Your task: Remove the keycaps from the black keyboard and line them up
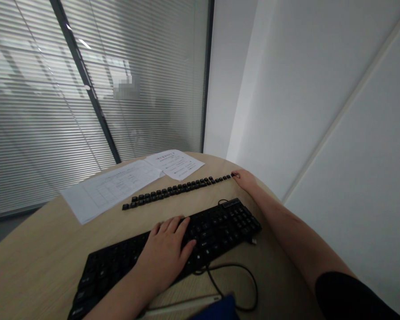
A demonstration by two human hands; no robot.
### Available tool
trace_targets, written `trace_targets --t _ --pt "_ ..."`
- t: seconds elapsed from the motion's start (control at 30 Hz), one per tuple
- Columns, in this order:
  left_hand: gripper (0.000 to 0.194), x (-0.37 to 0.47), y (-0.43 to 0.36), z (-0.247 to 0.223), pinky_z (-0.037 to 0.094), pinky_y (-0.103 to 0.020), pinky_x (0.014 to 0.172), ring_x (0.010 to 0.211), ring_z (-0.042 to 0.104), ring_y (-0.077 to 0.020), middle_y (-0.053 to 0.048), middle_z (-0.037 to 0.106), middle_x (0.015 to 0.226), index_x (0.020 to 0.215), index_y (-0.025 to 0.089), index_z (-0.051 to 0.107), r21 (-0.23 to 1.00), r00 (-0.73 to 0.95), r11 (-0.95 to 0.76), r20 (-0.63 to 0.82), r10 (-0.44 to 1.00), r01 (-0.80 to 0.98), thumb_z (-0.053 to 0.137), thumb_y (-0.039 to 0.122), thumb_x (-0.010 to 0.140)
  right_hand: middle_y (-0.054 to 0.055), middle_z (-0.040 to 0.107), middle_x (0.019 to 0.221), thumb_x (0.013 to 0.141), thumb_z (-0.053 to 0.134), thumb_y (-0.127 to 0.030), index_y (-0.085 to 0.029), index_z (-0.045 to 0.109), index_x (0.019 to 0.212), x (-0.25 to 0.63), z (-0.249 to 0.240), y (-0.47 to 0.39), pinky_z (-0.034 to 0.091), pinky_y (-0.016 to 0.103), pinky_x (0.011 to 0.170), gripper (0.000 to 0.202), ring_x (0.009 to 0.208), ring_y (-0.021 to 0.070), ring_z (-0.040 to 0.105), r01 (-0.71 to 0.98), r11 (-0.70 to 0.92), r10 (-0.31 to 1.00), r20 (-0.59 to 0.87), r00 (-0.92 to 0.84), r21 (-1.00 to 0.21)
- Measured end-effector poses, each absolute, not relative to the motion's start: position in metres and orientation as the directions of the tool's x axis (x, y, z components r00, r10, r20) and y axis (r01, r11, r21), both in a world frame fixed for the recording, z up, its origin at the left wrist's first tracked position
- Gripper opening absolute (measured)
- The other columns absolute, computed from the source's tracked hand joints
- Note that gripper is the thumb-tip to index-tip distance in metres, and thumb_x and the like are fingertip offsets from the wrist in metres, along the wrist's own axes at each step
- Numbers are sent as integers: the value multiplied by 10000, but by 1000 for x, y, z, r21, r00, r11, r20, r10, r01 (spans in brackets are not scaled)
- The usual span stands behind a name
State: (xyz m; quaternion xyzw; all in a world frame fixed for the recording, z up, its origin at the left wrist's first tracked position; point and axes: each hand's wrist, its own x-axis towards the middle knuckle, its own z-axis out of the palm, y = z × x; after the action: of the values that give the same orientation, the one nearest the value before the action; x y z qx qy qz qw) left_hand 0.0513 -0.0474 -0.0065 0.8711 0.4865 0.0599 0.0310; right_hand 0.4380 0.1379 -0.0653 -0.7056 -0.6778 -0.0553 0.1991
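Note:
A black keyboard [230, 224] lies at a slant on the round wooden table [46, 244]. My left hand [168, 249] rests over its middle, palm down, fingers stretched out and holding nothing; it hides some of the keys. Beyond the keyboard, loose black keycaps [168, 192] stand in a long line, partly two rows deep. At the right end of that line, my right hand [243, 178] has its fingers closed on a small black keycap [233, 174], close to the tabletop. Which key it is cannot be made out.
Printed papers [113, 186] lie behind the keycap line. A black cable [255, 284] loops in front of the keyboard, near a pale narrow bar [186, 306] and a blue object [216, 311]. A white wall [320, 111] borders the right; blinds [160, 89] cover the glass behind.

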Motion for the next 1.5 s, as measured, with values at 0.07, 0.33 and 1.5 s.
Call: trace_targets --t 0.07,0.33,1.5 --pt "562 51 -47 -7 336 -541 1135 1352 481 -324 -134 525 1483 1447 178 512 117 521 -527 82 850 842 429 460 968 55 704 1257 932 555 -258 -249 713 1213 438 -65 138 457 336 1039 322 1192 227 616 979 4 935 347 70 -206" --pt "572 52 -47 -6 328 -540 1143 1366 467 -325 -134 510 1496 1450 170 508 107 521 -525 64 851 845 420 467 969 54 693 1279 942 537 -256 -246 695 1245 438 -68 138 450 345 1050 342 1205 223 607 980 19 935 349 53 -197" --pt "557 52 -46 -8 325 -514 1134 1350 484 -315 -132 536 1472 1428 190 524 115 516 -523 90 852 844 423 470 958 16 733 1216 932 557 -289 -279 749 1165 433 -57 130 489 339 1008 302 1141 222 654 979 -14 936 341 84 -202"
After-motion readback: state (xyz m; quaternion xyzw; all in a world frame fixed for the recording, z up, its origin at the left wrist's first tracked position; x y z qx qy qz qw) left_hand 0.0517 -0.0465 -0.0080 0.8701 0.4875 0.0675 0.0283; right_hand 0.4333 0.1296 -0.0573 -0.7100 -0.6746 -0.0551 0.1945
